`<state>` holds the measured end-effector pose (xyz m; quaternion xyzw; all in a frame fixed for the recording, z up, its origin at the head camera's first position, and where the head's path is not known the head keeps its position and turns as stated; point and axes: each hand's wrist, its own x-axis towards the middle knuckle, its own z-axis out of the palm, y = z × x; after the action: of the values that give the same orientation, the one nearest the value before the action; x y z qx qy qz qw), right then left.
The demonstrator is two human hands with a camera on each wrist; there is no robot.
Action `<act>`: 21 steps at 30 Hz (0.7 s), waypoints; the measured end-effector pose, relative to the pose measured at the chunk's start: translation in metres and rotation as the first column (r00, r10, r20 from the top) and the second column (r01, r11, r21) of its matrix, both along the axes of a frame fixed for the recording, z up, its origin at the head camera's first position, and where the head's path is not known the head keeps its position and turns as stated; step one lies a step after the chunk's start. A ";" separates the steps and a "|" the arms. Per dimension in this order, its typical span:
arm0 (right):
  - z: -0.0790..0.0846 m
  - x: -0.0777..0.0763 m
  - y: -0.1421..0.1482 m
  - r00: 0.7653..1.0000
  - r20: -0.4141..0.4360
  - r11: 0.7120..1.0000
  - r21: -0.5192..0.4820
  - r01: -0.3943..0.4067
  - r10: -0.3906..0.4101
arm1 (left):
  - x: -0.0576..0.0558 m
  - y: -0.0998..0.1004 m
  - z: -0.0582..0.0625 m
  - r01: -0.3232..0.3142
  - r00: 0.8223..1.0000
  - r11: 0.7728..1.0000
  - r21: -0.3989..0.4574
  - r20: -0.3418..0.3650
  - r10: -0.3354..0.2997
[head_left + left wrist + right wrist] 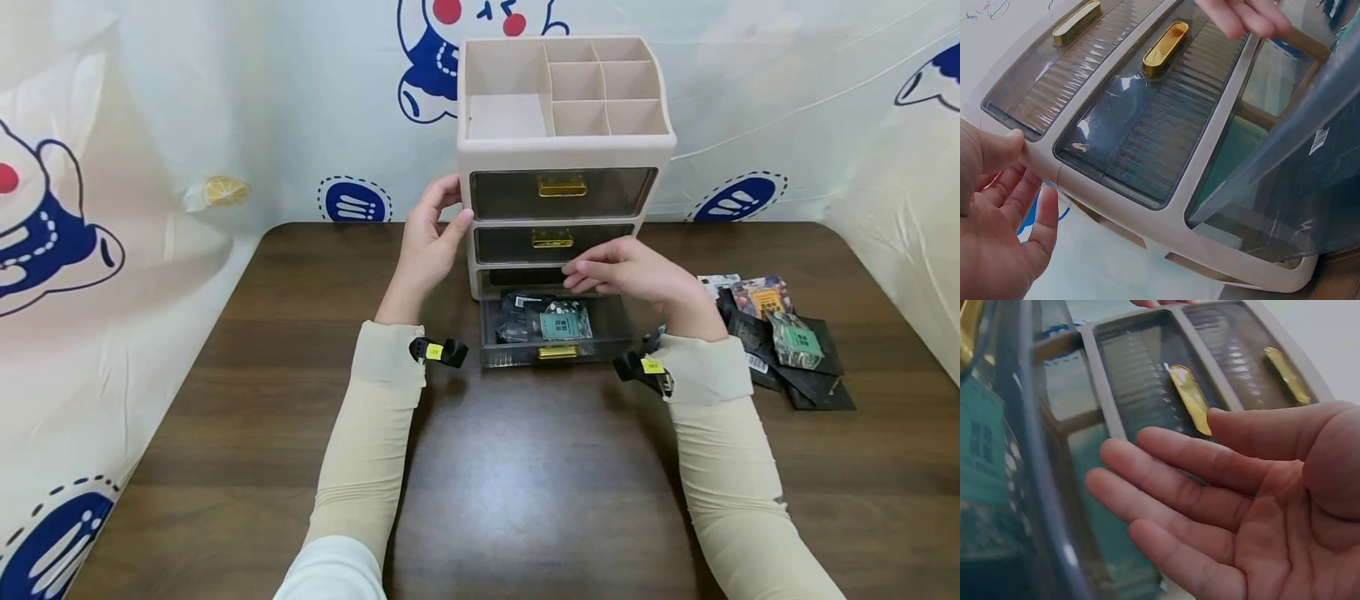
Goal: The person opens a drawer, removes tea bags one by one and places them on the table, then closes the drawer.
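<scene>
A cream desktop organizer (566, 153) with dark see-through drawers stands on the table. Its bottom drawer (498, 357) is pulled out, holding small dark packets, one with a teal label (559, 325). My left hand (430, 242) holds the organizer's left side, thumb at the front edge and fingers along the side wall, as the left wrist view shows close up. Over the pulled-out drawer is my right hand (630, 271), its fingers loosely extended and nothing in them. In the right wrist view the palm shows bare, beside a gold handle (1191, 400) of a closed drawer.
Right of the organizer lies a loose pile of packets (813, 379), mostly black, with a green-labelled packet (797, 342) on top. Divided compartments (577, 83) form the organizer's top. A printed white curtain (247, 100) hangs behind the wooden table (510, 500).
</scene>
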<state>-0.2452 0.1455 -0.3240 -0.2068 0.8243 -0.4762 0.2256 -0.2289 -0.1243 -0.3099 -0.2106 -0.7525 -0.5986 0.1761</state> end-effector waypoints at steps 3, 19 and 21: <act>-0.005 -0.005 -0.007 0.998 0.046 1.000 -0.007 -0.031 0.031 | -0.001 0.000 0.000 0.010 1.000 1.000 0.002 0.001 -0.010; -0.022 -0.012 -0.016 0.992 0.092 0.991 0.093 -0.099 0.091 | 0.001 0.000 -0.001 -0.007 1.000 1.000 -0.010 -0.005 0.007; -0.023 -0.014 -0.018 0.993 0.067 0.988 0.122 -0.100 0.092 | 0.001 0.000 0.000 -0.006 1.000 1.000 -0.009 -0.002 0.006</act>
<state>-0.2590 0.1279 -0.3467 -0.2169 0.8344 -0.4183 0.2860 -0.2284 -0.1242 -0.3102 -0.2097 -0.7558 -0.5943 0.1778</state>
